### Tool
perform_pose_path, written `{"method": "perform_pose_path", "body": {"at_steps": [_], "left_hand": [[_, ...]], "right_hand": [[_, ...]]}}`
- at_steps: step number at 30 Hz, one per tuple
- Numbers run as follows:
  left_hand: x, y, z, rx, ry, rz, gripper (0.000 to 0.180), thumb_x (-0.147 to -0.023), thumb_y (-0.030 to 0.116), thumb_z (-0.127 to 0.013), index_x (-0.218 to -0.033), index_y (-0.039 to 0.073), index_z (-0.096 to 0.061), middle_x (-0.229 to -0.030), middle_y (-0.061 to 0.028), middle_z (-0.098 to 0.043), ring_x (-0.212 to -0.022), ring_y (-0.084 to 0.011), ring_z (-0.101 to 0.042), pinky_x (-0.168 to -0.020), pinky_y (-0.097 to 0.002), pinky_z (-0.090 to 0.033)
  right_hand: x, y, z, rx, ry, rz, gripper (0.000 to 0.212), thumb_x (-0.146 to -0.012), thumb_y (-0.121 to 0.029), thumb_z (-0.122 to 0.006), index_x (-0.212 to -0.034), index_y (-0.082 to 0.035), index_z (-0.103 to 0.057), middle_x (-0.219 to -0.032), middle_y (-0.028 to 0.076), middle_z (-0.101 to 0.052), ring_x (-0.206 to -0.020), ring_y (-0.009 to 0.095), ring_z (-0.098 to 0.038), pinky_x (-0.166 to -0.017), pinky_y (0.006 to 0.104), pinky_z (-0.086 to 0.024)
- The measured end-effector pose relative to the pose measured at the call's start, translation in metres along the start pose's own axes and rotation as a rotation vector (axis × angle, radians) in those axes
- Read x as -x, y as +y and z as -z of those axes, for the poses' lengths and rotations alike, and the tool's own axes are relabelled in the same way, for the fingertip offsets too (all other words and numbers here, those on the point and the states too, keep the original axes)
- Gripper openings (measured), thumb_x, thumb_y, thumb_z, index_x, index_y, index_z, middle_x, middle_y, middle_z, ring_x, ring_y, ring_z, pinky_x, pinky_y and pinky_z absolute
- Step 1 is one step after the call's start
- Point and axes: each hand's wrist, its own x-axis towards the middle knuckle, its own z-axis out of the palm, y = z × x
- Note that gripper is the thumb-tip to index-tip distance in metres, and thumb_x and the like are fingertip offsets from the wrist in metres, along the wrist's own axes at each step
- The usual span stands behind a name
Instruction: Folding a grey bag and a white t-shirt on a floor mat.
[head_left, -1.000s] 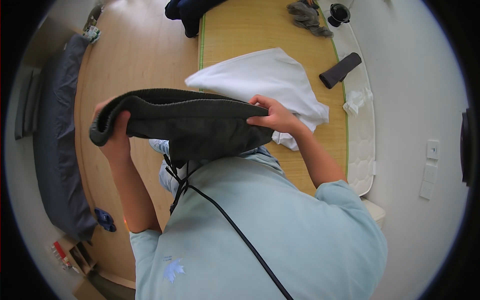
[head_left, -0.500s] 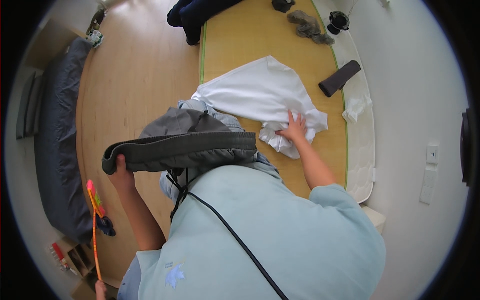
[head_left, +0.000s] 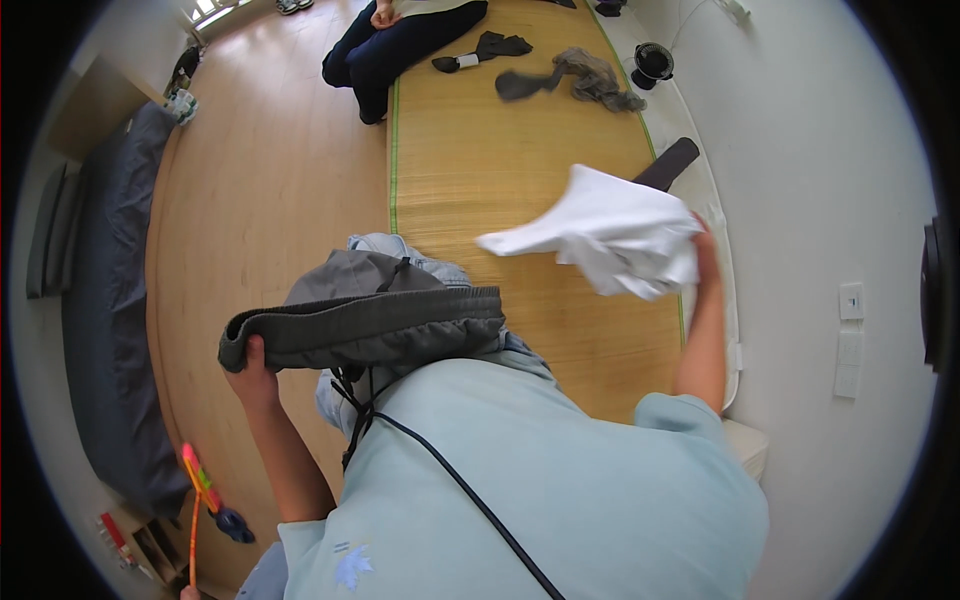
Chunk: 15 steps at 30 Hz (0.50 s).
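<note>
A pair of dark grey pants (head_left: 370, 325) lies across my lap, its elastic waistband spread sideways. At the waistband's left end is my left hand (head_left: 255, 375), closed with its thumb over the edge. A crumpled white garment (head_left: 625, 230), blurred by motion, hangs in the air over the right side of the yellow mat (head_left: 450, 160). My right hand (head_left: 705, 245) grips its right edge; most of the fingers are hidden behind the cloth.
Dark socks (head_left: 500, 46), a greyish crumpled cloth (head_left: 595, 80), a black fan (head_left: 652, 65) and a dark rolled item (head_left: 670, 163) lie toward the far right. A person in dark trousers (head_left: 375, 60) sits at the far edge. An orange stick toy (head_left: 195, 480) is at lower left.
My right hand has gone from lying spread on the white garment to lifting it off the mat, up and to the right. My left hand still holds the pants. The view has shifted slightly.
</note>
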Motion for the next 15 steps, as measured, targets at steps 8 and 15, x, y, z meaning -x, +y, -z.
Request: {"method": "perform_pose_path", "body": {"at_steps": [8,15], "left_hand": [[-0.006,-0.003,-0.014,0.163,-0.033,-0.014,0.031,-0.083,0.014,-0.069,-0.107,-0.002,-0.059,-0.101,-0.0091,-0.062,-0.092,-0.0189,-0.06,-0.083,-0.0316,-0.049],[-0.005,0.002,-0.014,0.127,-0.211,0.019,0.021,-0.082,0.006,-0.067,-0.101,-0.003,-0.062,-0.096,-0.0083,-0.063,-0.089,-0.017,-0.06,-0.081,-0.0288,-0.047]], "right_hand": [[0.101,-0.039,0.24,0.325,0.34,-0.304,0.042,-0.078,-0.015,-0.056,-0.117,0.0,-0.06,-0.106,0.01,-0.065,-0.094,0.017,-0.061,-0.085,0.0295,-0.048],[0.08,0.095,0.085,0.248,0.401,-0.144,0.036,-0.085,-0.01,-0.06,-0.121,-0.007,-0.059,-0.091,0.006,-0.068,-0.074,0.008,-0.06,-0.063,0.0216,-0.048]]}}
